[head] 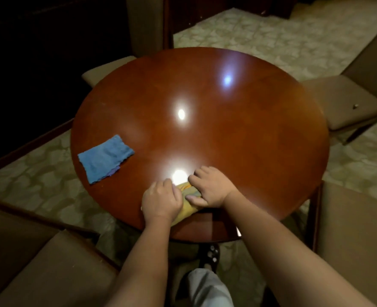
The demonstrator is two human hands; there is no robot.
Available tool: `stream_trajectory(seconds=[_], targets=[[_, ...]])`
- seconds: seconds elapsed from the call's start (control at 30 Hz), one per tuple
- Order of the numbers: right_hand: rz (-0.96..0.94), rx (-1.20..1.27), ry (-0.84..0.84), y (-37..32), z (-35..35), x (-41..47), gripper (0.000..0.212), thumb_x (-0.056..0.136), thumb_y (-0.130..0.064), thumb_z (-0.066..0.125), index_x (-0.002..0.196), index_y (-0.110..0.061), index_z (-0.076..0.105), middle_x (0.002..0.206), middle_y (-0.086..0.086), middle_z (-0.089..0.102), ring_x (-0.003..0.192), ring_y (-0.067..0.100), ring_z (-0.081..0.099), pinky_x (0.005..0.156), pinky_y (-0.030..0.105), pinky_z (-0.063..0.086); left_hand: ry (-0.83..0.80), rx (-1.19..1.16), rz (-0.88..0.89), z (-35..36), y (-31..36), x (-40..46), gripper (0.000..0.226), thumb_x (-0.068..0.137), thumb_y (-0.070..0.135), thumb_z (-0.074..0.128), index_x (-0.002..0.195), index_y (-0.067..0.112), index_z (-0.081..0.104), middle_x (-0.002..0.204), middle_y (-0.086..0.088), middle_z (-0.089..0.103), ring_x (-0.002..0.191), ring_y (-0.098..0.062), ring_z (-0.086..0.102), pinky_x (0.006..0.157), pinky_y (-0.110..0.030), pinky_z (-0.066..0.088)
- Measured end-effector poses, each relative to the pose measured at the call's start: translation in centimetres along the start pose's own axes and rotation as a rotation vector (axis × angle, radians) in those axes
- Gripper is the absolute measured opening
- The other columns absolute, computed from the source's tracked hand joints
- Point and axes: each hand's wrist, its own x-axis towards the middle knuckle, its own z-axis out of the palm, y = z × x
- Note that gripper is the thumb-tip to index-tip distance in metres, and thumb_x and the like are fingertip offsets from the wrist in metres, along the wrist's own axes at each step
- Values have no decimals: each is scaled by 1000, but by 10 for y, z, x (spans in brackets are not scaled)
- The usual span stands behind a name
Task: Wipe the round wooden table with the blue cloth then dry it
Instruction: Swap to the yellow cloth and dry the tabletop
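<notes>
The round wooden table (238,134) is glossy red-brown and fills the middle of the view. A folded blue cloth (105,158) lies flat near its left edge, untouched by either hand. At the near edge, a yellow cloth (186,210) is bunched between my hands. My left hand (161,199) grips its left side, fingers curled over it. My right hand (208,188) presses down on its right side, thumb along the fabric. Most of the yellow cloth is hidden under my hands.
Brown upholstered chairs stand around the table: one at the far left (103,72), one at the right (347,103), one at the near left (50,269), one at the near right (356,229). Patterned carpet (271,36) covers the floor. My leg and shoe (209,273) show below the table.
</notes>
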Motion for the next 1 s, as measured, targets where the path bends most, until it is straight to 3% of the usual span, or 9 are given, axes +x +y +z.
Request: stream_trajectory(seconds=[0.2,0.37,0.57,0.63,0.77,0.9,1.0], targets=[[238,-132,73,65,-29,-52,50,83,-55,41,72,-8,51,63,11,45,55,27,45,49,35,34,-30,-72,192,32,81,50,28,71,26,37,52,10,51,49,-8,52,45,-30,52,39,-25,36],[501,-223,46,35,-35,-78,47,80,-53,43,69,-8,51,63,10,46,56,26,43,50,33,29,-124,-111,372,30,88,47,25,74,26,38,56,12,49,53,-6,53,49,-28,53,41,-27,38],[445,-213,-129,-10,-46,-87,47,81,-56,40,73,-11,51,66,8,47,58,28,46,50,32,31,-187,-153,401,1,67,4,26,75,28,37,56,15,49,53,-3,53,51,-25,54,42,-26,38],[413,-210,-180,-31,-47,-85,47,81,-57,39,74,-12,52,66,6,49,57,27,47,50,31,31,-237,-148,366,-13,54,-12,27,78,28,37,60,14,51,58,-3,56,57,-24,57,46,-28,40],[352,-151,-236,-75,-43,-75,45,80,-57,39,74,-14,52,64,5,50,56,26,49,49,30,34,-335,-115,209,-37,24,-45,25,94,27,36,86,13,56,92,-4,62,92,-22,55,73,-34,39],[272,-65,-307,-118,-33,-57,48,83,-58,36,79,-14,54,71,7,54,65,28,52,55,33,38,-388,-131,90,-56,-19,-76,28,95,29,34,90,13,58,96,-4,63,92,-21,57,75,-34,43],[149,11,-438,-156,-25,-35,63,85,-60,21,100,-11,56,95,13,58,88,31,53,73,40,41,-475,-83,-49,-68,-56,-96,30,93,32,35,91,14,60,97,-6,65,90,-24,60,71,-33,45]])
